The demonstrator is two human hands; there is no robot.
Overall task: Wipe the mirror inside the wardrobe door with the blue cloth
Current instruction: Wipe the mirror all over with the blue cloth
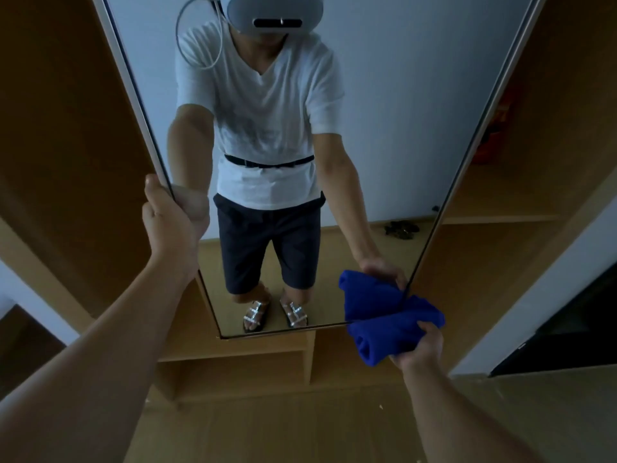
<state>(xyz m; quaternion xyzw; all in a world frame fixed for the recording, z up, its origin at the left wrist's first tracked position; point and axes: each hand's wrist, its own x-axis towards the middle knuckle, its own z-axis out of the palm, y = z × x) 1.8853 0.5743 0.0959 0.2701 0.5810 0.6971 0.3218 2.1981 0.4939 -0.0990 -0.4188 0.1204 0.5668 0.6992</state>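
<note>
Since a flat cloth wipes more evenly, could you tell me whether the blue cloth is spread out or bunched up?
Bunched up: the blue cloth sits as a rolled wad gripped by the right hand at the mirror's lower right corner.

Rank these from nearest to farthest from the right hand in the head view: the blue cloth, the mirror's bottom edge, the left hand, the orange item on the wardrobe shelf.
1. Blue cloth: gripped in the right hand, at the mirror's lower right corner.
2. Mirror's bottom edge: just left of the cloth.
3. Orange item: up on the shelf at right.
4. Left hand: gripping the mirror's left edge.
</note>
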